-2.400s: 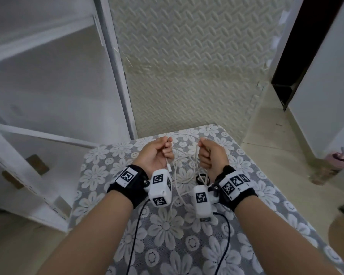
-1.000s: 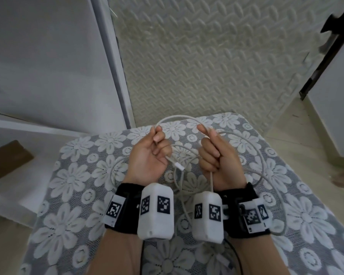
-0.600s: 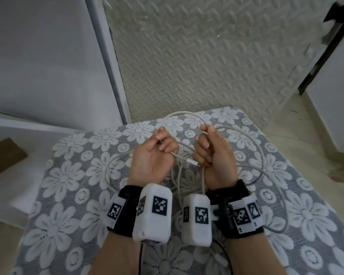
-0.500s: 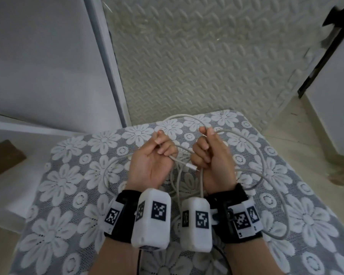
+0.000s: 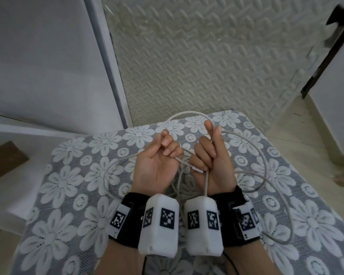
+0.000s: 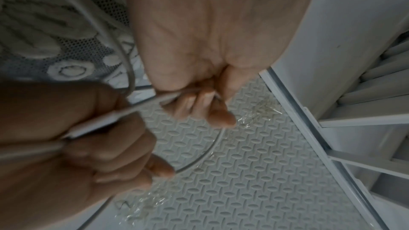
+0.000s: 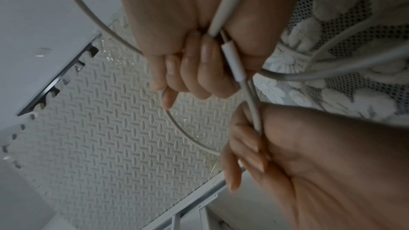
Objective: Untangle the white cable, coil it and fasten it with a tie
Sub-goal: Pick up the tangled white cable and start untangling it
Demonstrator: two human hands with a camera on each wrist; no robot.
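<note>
Both hands, left [image 5: 156,162] and right [image 5: 211,155], still grip the white cable [image 5: 265,175] above the worktop [image 5: 72,195], the right forefinger now raised.

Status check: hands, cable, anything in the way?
Left hand and right hand both grip the white cable. Plug end bridges the two hands. Loose loops on the floral cloth; no tie seen.

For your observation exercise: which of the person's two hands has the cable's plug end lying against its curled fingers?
The right hand: the white cable ends in its plug there; the left hand grips bare cable.
</note>
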